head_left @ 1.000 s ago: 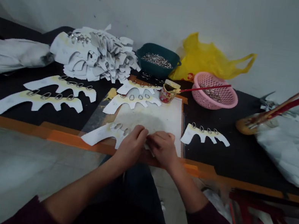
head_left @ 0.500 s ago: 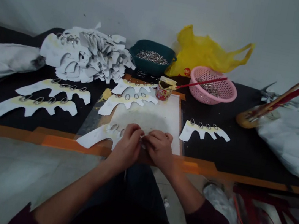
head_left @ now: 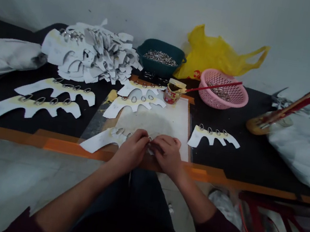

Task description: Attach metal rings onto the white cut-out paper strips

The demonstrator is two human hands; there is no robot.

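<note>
Black-topped desk (head_left: 235,154) w/ orange strip along its near edge, white scuffed wall behind, grey concrete floor (head_left: 11,182) below. Left hand (head_left: 130,151) and right hand (head_left: 166,154) meet at 6 o'clock, just above the strip. Both grips clenched, fingertips pinched together on a small silver metal ring (head_left: 149,139), mostly hidden btwn them. Left hand is right beside a curved white cutout w/ yellow band and silver rings (head_left: 102,140), which lies partly on a pale rectangular board w/ grey smudge (head_left: 147,124).

Two similar ringed cutouts (head_left: 134,108) overlap at the board's far end, approx 12 o'clock. Two more (head_left: 27,109) lie on the desk at 10 o'clock, another (head_left: 208,137) at 2 o'clock. Big heap of white cutouts (head_left: 90,56) at 11 o'clock, white bundle (head_left: 3,57) at 10. Dark green plastic tub of silver rings (head_left: 159,57) at 12, w/ small floral tin and red-handled brush (head_left: 172,95) just in front. Yellow plastic bag (head_left: 214,54) and pink mesh basket (head_left: 222,90) at 1 o'clock. White sack (head_left: 301,152) at 2–3 o'clock. Red plastic stool (head_left: 270,228) on floor at 4 o'clock.
</note>
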